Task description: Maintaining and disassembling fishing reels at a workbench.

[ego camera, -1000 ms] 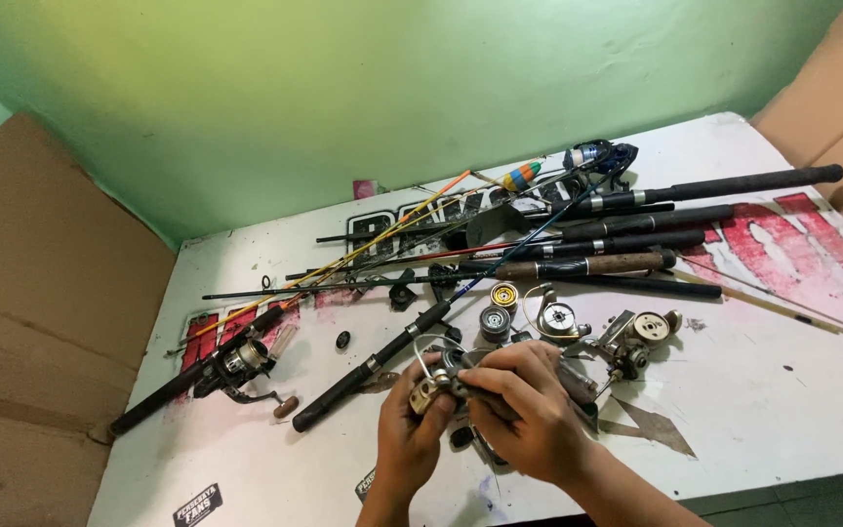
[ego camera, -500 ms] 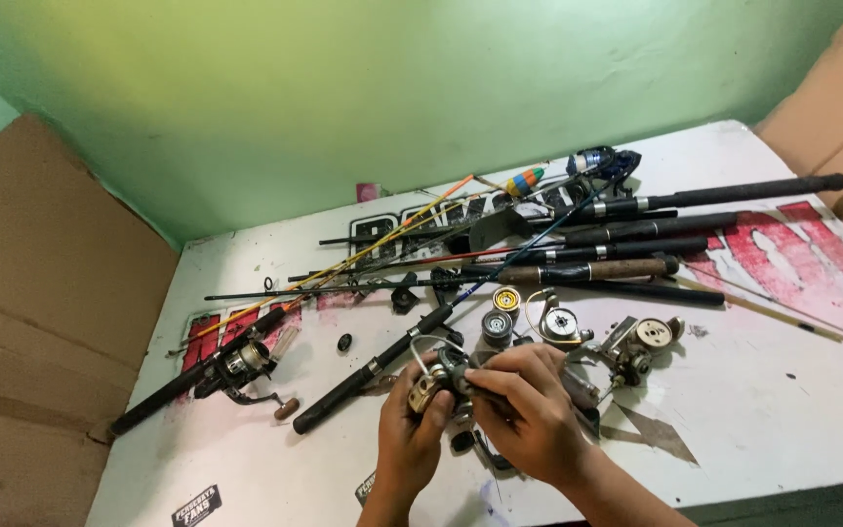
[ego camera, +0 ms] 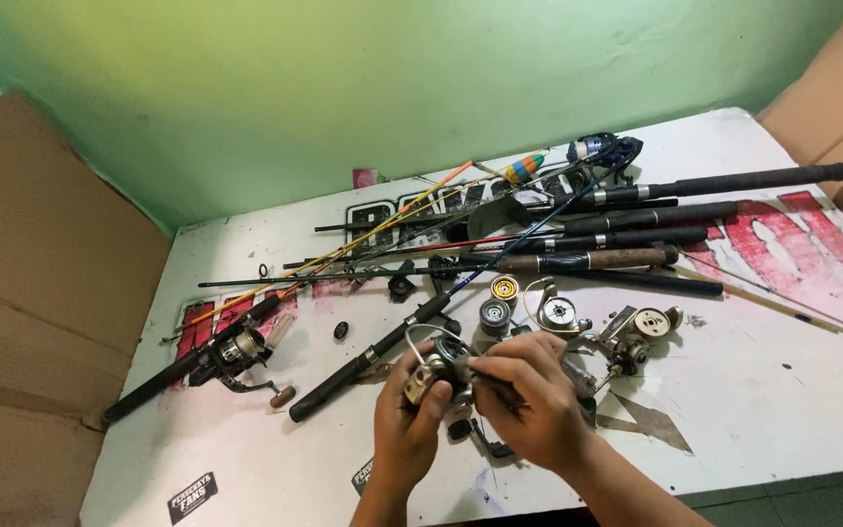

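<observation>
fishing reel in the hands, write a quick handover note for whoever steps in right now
Left hand: grips the fishing reel from below, above the white table.
Right hand: closed over the reel's right side, fingers on its body.
Nearby: loose spools and two more reels just beyond the hands; rods piled at the back; a rod with mounted reel at left.
Done: reel off the table, in hand.
Left: cannot tell.

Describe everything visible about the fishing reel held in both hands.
The spinning reel is small, with a gold-coloured metallic part facing left, a dark body and a thin wire bail arching over its top. It is held just above the white table near the front edge. The left hand grips it from below and behind, thumb against the gold part; the right hand covers its right side, fingers curled over it. Much of the body is hidden by the hands.
</observation>
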